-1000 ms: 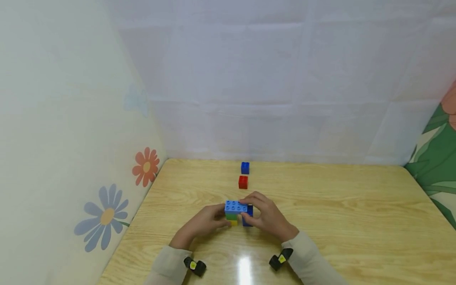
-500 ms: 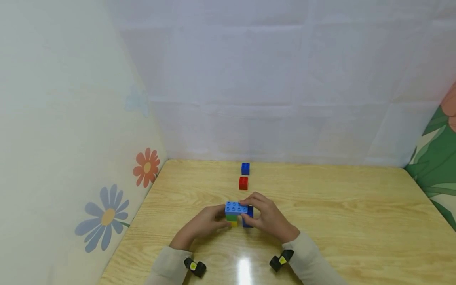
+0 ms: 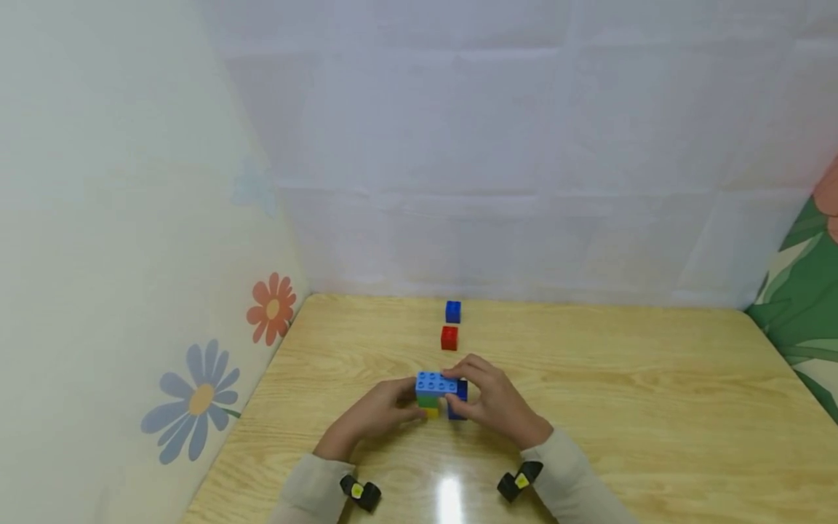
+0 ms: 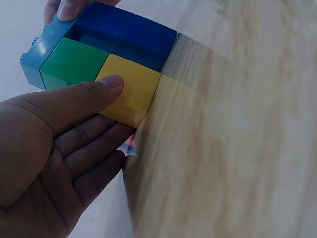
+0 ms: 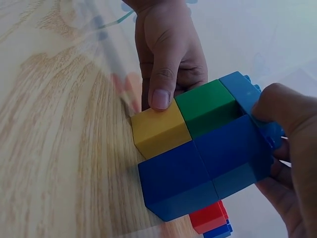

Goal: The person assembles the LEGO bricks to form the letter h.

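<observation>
A small bridge of toy building bricks stands on the table in front of me. Its top is a long light blue brick with studs, lying across two stacks. On the left, a green brick sits above a yellow brick. The other stack has an upper dark blue brick and a lower dark blue brick. My left hand pinches the yellow brick, thumb on its near face. With thumb and fingers, my right hand grips the light blue brick near its right end.
Beyond the bridge, a red brick stands on the wooden table, with a small blue brick behind it. A white cloth hangs along the back edge. On the left is a wall with painted flowers.
</observation>
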`<state>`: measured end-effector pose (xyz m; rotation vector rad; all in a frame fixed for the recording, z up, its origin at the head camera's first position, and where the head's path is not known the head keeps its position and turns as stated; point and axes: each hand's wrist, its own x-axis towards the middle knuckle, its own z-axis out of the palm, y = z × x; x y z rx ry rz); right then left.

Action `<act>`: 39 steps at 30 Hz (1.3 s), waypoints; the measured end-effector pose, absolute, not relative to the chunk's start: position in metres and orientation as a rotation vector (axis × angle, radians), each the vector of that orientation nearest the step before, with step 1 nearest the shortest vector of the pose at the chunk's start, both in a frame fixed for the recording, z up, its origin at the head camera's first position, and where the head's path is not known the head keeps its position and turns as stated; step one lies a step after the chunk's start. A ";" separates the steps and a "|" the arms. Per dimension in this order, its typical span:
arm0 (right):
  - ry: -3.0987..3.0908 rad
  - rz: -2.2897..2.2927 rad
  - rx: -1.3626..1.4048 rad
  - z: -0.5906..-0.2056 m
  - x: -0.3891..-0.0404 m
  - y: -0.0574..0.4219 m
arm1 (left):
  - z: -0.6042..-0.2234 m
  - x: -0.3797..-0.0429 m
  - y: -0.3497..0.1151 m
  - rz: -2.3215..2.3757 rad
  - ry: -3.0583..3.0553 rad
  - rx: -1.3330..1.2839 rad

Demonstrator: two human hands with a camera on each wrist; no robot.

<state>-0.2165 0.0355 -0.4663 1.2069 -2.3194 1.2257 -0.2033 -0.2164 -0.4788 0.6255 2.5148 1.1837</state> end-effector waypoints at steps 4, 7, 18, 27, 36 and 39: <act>-2.311 1.202 1.210 -0.467 -0.217 0.036 | -0.478 -0.203 -0.216 1.189 2.513 0.629; -2.302 1.192 1.215 -0.468 -0.218 0.036 | -0.478 -0.203 -0.216 1.188 2.514 0.624; -2.278 1.191 1.247 -0.474 -0.219 0.037 | -0.479 -0.202 -0.216 1.185 2.505 0.599; -2.284 1.197 1.254 -0.475 -0.221 0.036 | -0.479 -0.203 -0.216 1.171 2.513 0.596; -2.251 1.224 1.256 -0.475 -0.221 0.037 | -0.480 -0.204 -0.216 1.192 2.499 0.604; -2.247 1.234 1.255 -0.475 -0.221 0.037 | -0.480 -0.204 -0.216 1.197 2.497 0.610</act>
